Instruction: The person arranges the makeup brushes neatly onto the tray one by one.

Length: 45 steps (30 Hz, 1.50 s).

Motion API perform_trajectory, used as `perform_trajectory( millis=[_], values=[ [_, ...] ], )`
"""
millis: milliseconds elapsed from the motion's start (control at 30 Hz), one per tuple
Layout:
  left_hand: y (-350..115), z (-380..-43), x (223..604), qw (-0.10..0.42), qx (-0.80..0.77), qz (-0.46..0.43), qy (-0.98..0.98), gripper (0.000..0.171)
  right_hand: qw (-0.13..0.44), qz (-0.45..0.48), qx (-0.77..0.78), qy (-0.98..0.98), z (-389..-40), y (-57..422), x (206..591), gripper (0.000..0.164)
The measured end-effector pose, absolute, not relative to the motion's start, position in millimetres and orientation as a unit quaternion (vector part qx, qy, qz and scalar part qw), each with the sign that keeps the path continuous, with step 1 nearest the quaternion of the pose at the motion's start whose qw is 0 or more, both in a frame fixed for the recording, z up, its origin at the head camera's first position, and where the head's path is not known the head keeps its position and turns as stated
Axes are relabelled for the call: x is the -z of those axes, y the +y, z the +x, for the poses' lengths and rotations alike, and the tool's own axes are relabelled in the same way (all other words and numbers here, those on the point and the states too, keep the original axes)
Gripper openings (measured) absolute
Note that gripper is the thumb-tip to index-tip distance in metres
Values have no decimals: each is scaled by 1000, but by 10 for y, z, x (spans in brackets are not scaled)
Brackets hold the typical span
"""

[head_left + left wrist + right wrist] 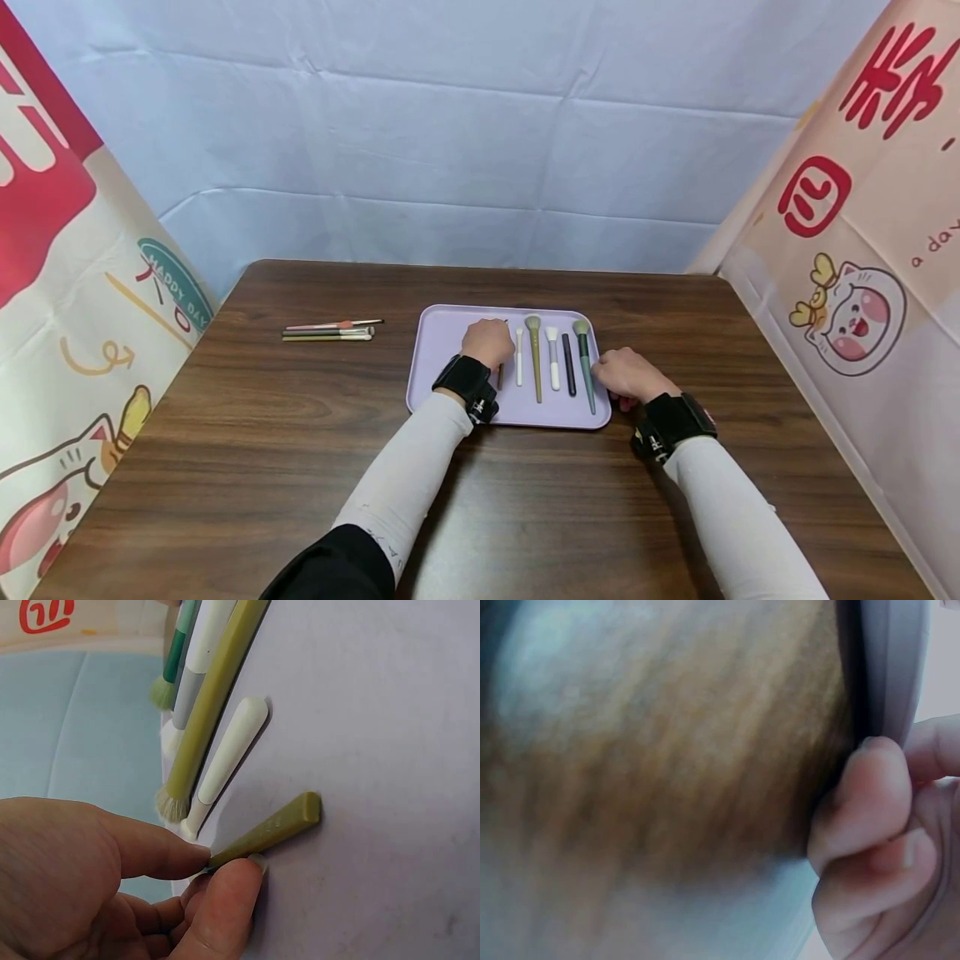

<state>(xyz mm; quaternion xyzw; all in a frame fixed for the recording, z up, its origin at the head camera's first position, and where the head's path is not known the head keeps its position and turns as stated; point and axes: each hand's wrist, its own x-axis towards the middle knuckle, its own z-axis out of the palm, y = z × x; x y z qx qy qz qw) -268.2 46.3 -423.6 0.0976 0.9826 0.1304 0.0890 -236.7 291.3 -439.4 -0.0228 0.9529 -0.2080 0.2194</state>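
Note:
A lilac tray (442, 333) lies on the brown table. My left hand (487, 343) is over its left part, thumb and forefinger pinching the thin end of a short olive-handled makeup brush (274, 825); that brush's tip is hidden by the fingers. To its right, side by side, lie a small white brush (519, 358), a long olive brush (536, 367), a white-and-grey brush (554, 367), a black-handled brush (569, 371) and a green brush (585, 367). At the tray's right edge, my right hand (633, 375) grips the rim (900, 667) with curled fingers (874, 802).
Several more thin brushes (330, 332) lie in a small bunch on the wooden table (315, 433), left of the tray. A pale blue cloth (450, 150) hangs behind the table, and printed cloths hang at both sides.

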Motion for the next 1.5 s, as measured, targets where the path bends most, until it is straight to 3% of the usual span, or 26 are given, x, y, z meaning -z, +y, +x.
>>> perform_trajectory(
  millis=[567,767,1067,1500],
  values=[
    [292,-2708,4188,81,-168,79,979,39,222,-23,202,954,-2400,2904,4404,34],
    [149,-2707,4087,65,-146,77,984,20,222,-24,198,954,-2400,2911,4387,34],
    [-66,-2681,3997,49,-126,114,984,41,222,-27,202,953,-2395,2916,4370,33],
    [-362,-2683,3968,54,-115,109,986,47,221,-28,204,953,-2383,2909,4394,32]
  ],
)
